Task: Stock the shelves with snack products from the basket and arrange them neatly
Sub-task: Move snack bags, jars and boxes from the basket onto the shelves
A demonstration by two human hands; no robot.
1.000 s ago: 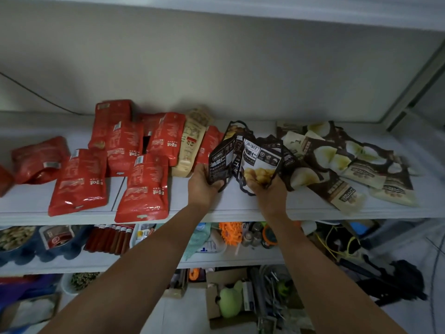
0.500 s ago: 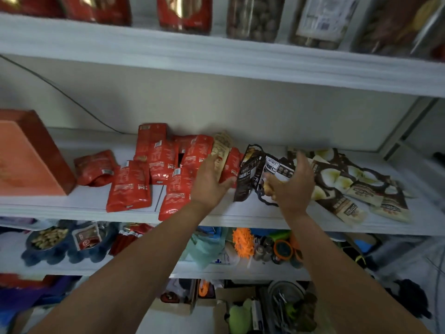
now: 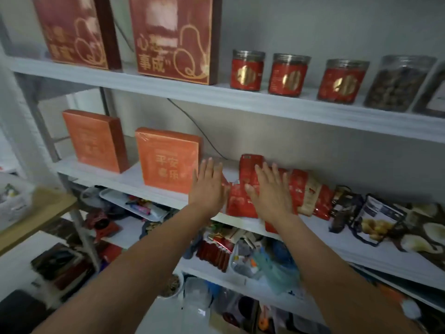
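Observation:
Red snack packets (image 3: 240,203) lie in a loose row on the middle white shelf (image 3: 134,179). My right hand (image 3: 271,189) rests flat on top of them, fingers spread, holding nothing. My left hand (image 3: 209,186) hovers open just left of the red packets, beside an orange box (image 3: 166,160). A beige packet (image 3: 310,196) and more red ones continue to the right. Dark packets with a yellow snack picture (image 3: 370,218) and brown-and-white packets (image 3: 428,230) lie further right on the same shelf. No basket is in view.
A second orange box (image 3: 96,138) stands at the shelf's left. The upper shelf holds two tall red gift boxes (image 3: 173,37), three red-labelled jars (image 3: 289,73) and a dark jar (image 3: 397,83). Lower shelves are crowded with clutter. A wooden table edge (image 3: 36,213) sits left.
Both hands let go of the dark packets and moved left onto the red packets. My view swung up and left, bringing the orange boxes and upper shelf into sight.

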